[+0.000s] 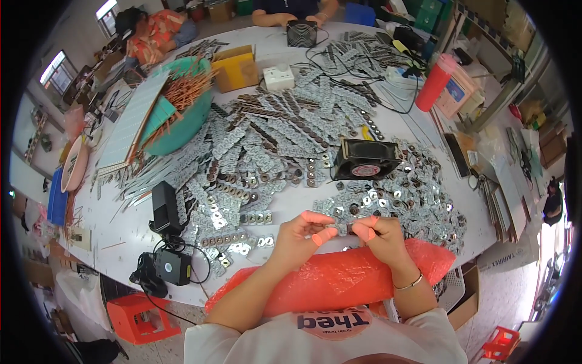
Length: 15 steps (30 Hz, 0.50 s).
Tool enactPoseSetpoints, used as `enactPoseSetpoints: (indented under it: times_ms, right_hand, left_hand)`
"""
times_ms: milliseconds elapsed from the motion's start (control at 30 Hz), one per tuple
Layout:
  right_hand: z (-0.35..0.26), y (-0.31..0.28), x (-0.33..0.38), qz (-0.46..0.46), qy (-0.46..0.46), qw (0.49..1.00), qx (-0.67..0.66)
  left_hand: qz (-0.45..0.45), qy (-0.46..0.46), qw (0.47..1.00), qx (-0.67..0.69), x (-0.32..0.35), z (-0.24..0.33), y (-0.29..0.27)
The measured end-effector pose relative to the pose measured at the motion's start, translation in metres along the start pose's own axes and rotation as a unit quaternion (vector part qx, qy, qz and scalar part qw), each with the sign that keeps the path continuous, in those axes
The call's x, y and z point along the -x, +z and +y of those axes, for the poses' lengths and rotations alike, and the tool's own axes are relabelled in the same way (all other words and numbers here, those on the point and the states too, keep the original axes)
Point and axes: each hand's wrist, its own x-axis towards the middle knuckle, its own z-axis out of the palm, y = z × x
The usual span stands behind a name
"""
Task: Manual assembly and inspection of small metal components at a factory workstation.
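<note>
A small silver piece with a dark round part [344, 230] is held up between my two hands, above the near edge of the table. My left hand [301, 239] is curled, its thumb and fingertips at the piece's left end. On the other end, my right hand [383, 238] pinches with thumb and forefinger. Orange-pink covers sit on several of my fingertips. Just beyond my hands lies a heap of loose small silver pieces with round centres [397, 197]. A red plastic sheet [327, 279] lies across my lap, below my forearms.
Piled strips of silver pieces [267, 127] fill the middle of the white table. A black fan [366, 159] stands beyond my hands. At left are black power adapters [173, 266] with cables and a green basin [188, 130] of copper-coloured strips. Another person sits opposite, behind a second fan [302, 33].
</note>
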Motion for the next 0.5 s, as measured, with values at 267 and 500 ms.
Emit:
enactPoseSetpoints:
  times_ms: [267,500]
  right_hand:
    - [-0.006,0.001,0.004,-0.074,0.002,0.997,-0.031]
    - [0.001,0.008,0.010,-0.096,0.044,0.991,-0.084]
  left_hand:
    - [-0.018,-0.008,1.000,0.006,0.006,0.001,0.003]
    - [-0.080,-0.123,0.977,0.156,0.005,0.006,0.000]
